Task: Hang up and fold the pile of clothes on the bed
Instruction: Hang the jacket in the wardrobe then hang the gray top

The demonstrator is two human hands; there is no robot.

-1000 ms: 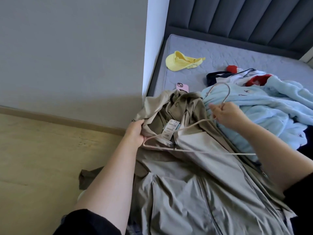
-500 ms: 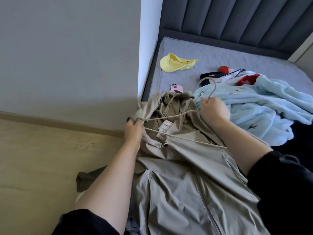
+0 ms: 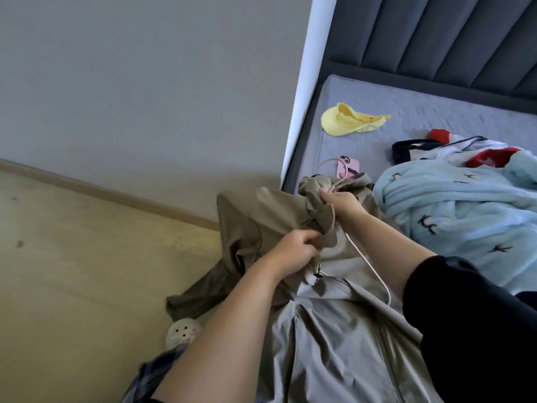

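A khaki hooded jacket (image 3: 328, 344) hangs over the near corner of the bed (image 3: 436, 112), one sleeve trailing toward the floor. My left hand (image 3: 293, 251) grips bunched fabric at the jacket's collar. Above it, my right hand (image 3: 340, 203) holds the neck of a thin beige hanger (image 3: 369, 266) together with the hood fabric. The hanger's hook curves up past my fingers, and one arm runs down inside the jacket. A light blue fleece garment (image 3: 459, 216) lies heaped on the right of the mattress, over a red, white and navy garment (image 3: 453, 149).
A yellow cap (image 3: 348, 122) lies near the head of the grey mattress. A pink phone (image 3: 347, 167) rests beside the hood. A grey wall and white corner trim stand left of the bed. Wooden floor spreads at lower left, with a round white object (image 3: 183, 334) on it.
The hanger has gone into the jacket; its left arm is now covered. My left hand moved right to the collar and bunched it. My right hand shifted left with the hook. The camera tilted.
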